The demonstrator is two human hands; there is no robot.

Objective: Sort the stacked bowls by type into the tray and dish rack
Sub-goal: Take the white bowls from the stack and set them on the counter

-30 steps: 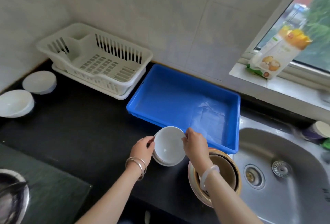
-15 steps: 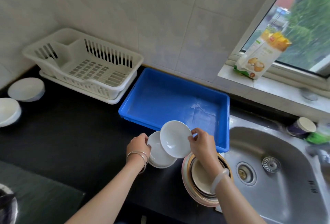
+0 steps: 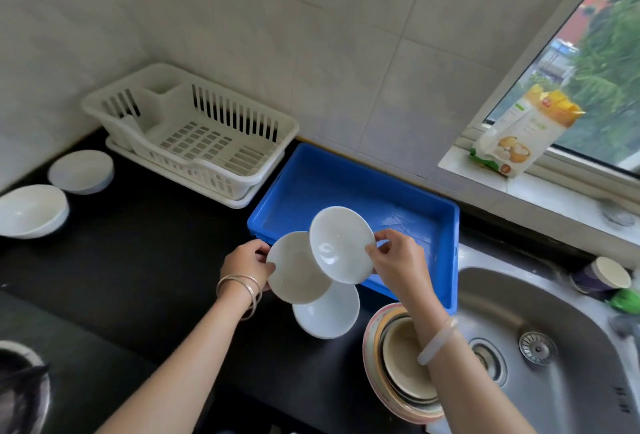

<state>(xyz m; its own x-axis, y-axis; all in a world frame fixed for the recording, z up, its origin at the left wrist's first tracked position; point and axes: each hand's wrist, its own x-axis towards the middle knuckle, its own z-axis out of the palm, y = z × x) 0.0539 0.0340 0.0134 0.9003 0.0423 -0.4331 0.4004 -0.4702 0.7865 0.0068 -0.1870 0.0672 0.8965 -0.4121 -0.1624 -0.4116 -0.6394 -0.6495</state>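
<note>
Over the near rim of the blue tray (image 3: pixel 346 174), my right hand (image 3: pixel 394 265) pinches the edge of a small white bowl (image 3: pixel 341 245) between thumb and fingertips, tilted so that its hollow faces me. At nine o'clock from it my left hand (image 3: pixel 247 265) grips the rim of a second white bowl (image 3: pixel 294 271), which the first one overlaps. A third white bowl (image 3: pixel 329 316) shows beneath them at six o'clock; I cannot tell whether my left hand carries it too or it rests on the black bench (image 3: pixel 121 260). At five o'clock, partly under my right forearm, a stack of beige bowls (image 3: pixel 398 368) with a pink-rimmed one at the bottom stands on the bench just beside the steel sink (image 3: pixel 554 312). The tray lies at twelve o'clock of my hands, and the white dish rack (image 3: pixel 194 136) sits at ten o'clock, its corner close against the tray's left end. Well apart at nine o'clock, a big white bowl (image 3: pixel 31 210) and a flat-topped white bowl (image 3: pixel 81 172) stand on the bench. At two o'clock a yellow-topped packet (image 3: pixel 519 136) leans on the window sill.
</note>
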